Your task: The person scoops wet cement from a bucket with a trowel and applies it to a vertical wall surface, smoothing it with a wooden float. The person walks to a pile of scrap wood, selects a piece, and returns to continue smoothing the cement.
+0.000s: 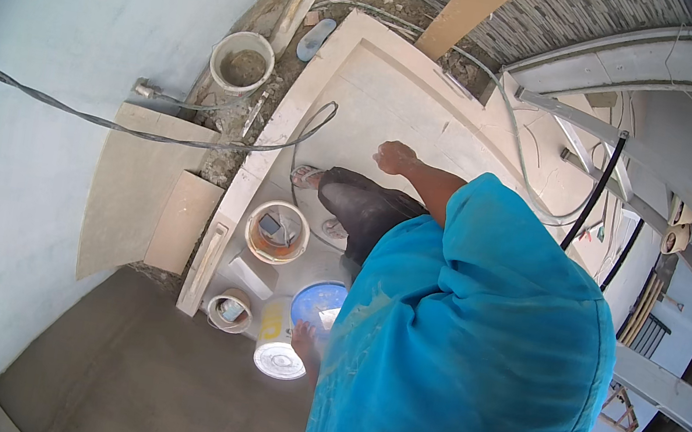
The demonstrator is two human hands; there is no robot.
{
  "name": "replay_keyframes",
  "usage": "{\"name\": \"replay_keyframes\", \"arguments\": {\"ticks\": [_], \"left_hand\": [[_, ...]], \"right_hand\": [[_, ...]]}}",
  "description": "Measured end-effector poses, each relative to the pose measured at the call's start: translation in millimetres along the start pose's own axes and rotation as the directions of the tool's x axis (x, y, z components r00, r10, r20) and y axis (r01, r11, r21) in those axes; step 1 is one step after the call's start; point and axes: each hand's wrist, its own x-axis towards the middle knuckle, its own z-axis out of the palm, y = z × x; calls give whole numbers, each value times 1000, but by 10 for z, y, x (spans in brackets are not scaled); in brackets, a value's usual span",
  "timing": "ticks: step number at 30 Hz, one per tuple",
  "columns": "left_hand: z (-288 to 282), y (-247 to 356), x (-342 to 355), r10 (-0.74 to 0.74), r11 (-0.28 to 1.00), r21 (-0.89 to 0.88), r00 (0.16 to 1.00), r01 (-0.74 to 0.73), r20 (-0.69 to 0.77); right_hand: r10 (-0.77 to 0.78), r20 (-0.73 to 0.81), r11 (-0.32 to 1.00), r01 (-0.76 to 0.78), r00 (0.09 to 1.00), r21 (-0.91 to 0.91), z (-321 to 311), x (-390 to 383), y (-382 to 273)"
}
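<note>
My right hand (394, 156) is above the pale slab (438, 146), its fingers loosely curled, with no held object visible. My left hand (303, 343) is low, fingers apart, in front of or beside a white bucket (276, 339) with yellow markings; touching cannot be told. Just above it is a blue lid or container (312, 298). A bucket with tools (277, 231), a small bucket (229, 310) and a pale block (252, 276) stand near my sandalled feet (307, 176). My blue shirt fills the lower right.
A pale wall (34, 172) has leaning boards (138, 187) and a bucket of grey mix (242, 64) beside rubble. A twisted cable (53, 95) crosses the left side, and a hose (504, 97) lies behind. Ladders (590, 149) stand at right; grey floor (121, 370) lies below.
</note>
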Motion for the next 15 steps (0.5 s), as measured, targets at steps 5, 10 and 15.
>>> {"name": "replay_keyframes", "arguments": {"ticks": [5, 10, 15], "left_hand": [[53, 332, 130, -65, 981, 190, 995, 50, 77], [614, 1214, 296, -23, 930, 366, 983, -45, 182], [1477, 2204, 581, 16, 831, 519, 942, -200, 337]], "right_hand": [[352, -166, 917, -304, 921, 258, -152, -313, 1226], [391, -44, 884, -362, 919, 296, -314, -567, 1436], [254, -182, 905, -167, 950, 390, -832, -644, 1364]]}}
